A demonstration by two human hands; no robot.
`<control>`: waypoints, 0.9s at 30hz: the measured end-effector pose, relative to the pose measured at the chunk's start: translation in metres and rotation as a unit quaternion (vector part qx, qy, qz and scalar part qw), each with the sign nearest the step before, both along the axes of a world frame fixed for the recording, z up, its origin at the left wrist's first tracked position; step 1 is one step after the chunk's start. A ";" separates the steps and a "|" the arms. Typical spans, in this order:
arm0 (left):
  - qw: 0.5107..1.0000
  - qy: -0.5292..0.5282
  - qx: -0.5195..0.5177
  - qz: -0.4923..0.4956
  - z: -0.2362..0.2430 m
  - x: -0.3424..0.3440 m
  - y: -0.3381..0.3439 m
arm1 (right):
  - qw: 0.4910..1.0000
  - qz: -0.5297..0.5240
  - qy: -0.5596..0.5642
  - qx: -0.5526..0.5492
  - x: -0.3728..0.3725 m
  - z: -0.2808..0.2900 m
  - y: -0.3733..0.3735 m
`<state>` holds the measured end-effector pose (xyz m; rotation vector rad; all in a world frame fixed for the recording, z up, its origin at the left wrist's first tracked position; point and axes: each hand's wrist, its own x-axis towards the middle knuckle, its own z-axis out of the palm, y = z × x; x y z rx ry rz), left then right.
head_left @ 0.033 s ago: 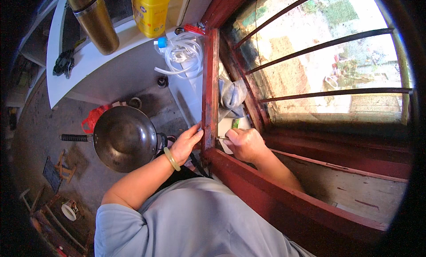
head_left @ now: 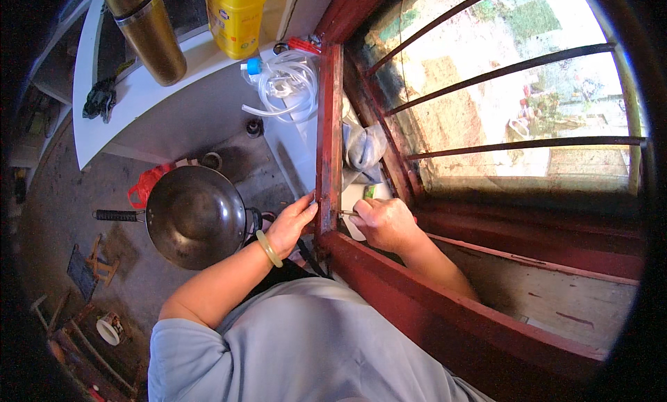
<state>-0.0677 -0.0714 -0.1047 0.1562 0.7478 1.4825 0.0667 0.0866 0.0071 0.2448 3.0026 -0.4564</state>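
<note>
Holds a thin grey metal rod (head_left: 348,214), likely stiff, light, best pinched by its back end, tight in the right hand (head_left: 383,225), right of the dark-red wooden post (head_left: 328,138), with the left hand (head_left: 285,232) at the post's left side, grip unclear.

Thin metal piece (head_left: 348,214): partly hidden | gold flask (head_left: 154,44), yellow jug (head_left: 235,20): tops cut off

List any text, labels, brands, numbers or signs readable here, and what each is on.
Nothing legible.
Yellow jug: printed label, too small and blurred to read.
Small green item by the right hand: any print is too small to make out.
Metal flask, pan: no lettering that I can see.
</note>
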 end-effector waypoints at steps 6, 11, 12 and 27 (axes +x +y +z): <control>1.000 0.028 -0.002 0.000 0.009 -0.004 -0.002 | 0.997 -0.074 0.002 0.017 -0.001 0.004 0.006; 0.991 0.135 -0.020 0.005 0.010 -0.004 0.001 | 0.984 -0.174 0.027 -0.032 0.001 -0.008 0.011; 0.992 0.121 -0.010 0.034 0.008 -0.003 0.005 | 0.974 -0.211 0.027 -0.074 -0.001 -0.008 0.010; 0.814 0.559 0.011 0.158 0.012 -0.019 0.009 | 0.961 -0.242 0.090 -0.096 0.021 -0.031 -0.004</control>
